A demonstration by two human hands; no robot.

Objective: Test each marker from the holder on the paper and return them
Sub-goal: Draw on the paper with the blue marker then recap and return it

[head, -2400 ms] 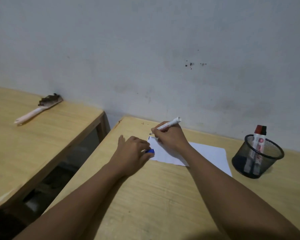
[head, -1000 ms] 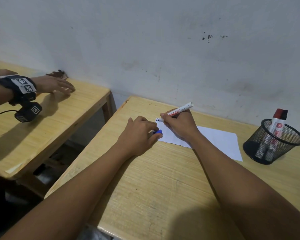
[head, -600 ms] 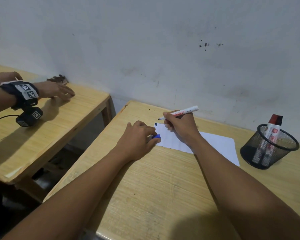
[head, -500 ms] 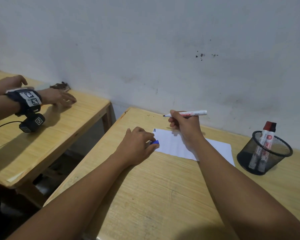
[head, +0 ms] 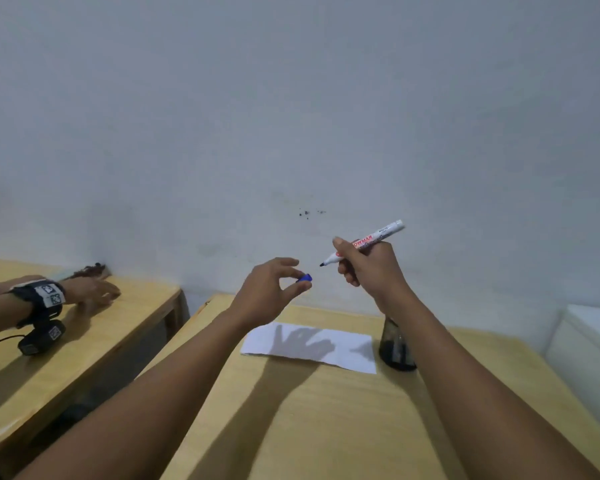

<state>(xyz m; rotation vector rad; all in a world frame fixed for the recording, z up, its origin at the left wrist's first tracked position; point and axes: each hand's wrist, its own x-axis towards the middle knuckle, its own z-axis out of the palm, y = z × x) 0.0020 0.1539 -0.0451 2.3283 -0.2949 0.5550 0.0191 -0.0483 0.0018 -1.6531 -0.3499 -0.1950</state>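
Desk: the light wooden desk (head: 326, 427) is closest. Both arms reach out over it.
Paper: one white sheet of paper (head: 340, 351) lies flat on the desk. The shadow of the hands falls on it. The little marks made at its left end a moment ago cannot be seen from here.
Holder: one black mesh cup holder (head: 395, 348) stands on the desk, just beside the right end of the paper. The right arm hides most of it, so the markers inside cannot be counted now. A moment ago two stood in it.
Left hand: the left hand (head: 271, 289) is up in the air. It pinches one small blue cap (head: 305, 278) between thumb and fingertip.
Right hand: the right hand (head: 368, 268) is closed around one white marker with red letters (head: 364, 244). Its dark tip is bare and points left at the cap, close but not touching.
What changed: a moment ago the tip was down on the paper and the left hand lay on the desk. Now both hands are lifted and the cap faces the tip.
What it means: the test of this marker looks done. I think the cap goes on next, then the marker goes back in the holder.
Far off: a second wooden desk (head: 84, 344) on the left has another person's hand (head: 90, 289) resting on it, with one black wrist band (head: 44, 296).
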